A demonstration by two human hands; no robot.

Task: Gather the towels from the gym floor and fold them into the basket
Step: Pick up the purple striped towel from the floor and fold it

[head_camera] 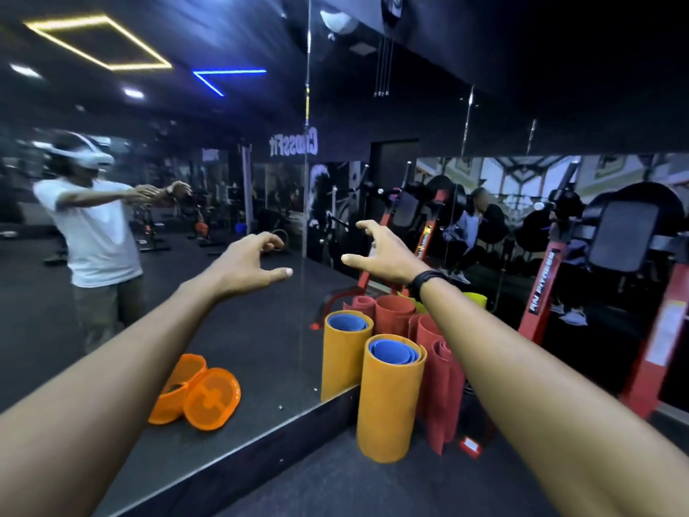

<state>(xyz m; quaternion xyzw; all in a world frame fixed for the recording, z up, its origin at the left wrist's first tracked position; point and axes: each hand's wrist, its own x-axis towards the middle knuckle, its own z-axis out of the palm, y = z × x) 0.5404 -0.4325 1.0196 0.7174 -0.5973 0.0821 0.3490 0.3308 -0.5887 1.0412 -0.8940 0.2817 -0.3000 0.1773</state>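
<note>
Mirror wall (pixel 261 330) ahead, rolled mats (pixel 387 397) (upright) below empty hands.

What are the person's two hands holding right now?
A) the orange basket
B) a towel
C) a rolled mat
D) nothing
D: the left hand and right hand reach out in the air with fingers spread, above the upright rolled mats, and grip nothing.

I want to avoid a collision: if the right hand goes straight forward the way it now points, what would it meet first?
Probably the wall mirror. The right hand is open, holds nothing and points toward the glass; nothing shows between them. The rolled mats stand lower, beneath the arm. Depth is unclear here.
</note>
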